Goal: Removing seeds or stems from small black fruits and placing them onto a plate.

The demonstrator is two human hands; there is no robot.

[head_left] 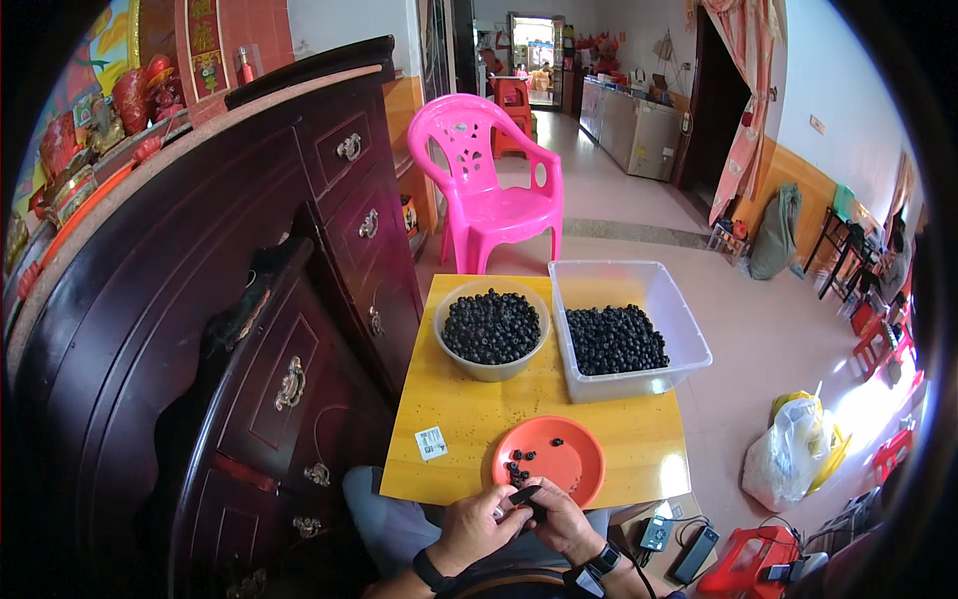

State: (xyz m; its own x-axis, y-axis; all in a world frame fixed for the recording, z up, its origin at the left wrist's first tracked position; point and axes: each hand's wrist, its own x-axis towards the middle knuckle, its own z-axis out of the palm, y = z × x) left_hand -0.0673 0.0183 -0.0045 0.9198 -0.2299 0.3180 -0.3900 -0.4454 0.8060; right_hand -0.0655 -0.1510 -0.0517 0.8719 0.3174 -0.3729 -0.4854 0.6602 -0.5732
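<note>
My left hand [477, 526] and my right hand [565, 522] meet at the table's near edge, just below an orange-red plate [584, 461]. Both are closed, fingertips almost touching. A small dark, pointed piece [526, 493] shows between them, gripped by my right fingers; its kind is unclear. What my left fingers pinch is hidden. Several small black round pieces [520, 456] lie on the plate. Beyond it, a translucent round bowl [489, 372] is heaped with the same black pieces. To its right, a clear rectangular tub [689, 355] holds more of them at its left side.
The yellow table [409, 474] carries a white printed label [431, 443] and scattered dark crumbs. Behind it stands a pink plastic armchair [504, 205]. A dark wooden cabinet [269, 299] flanks the left. Plastic bags [788, 459] and a red stool [748, 561] are on the floor at right.
</note>
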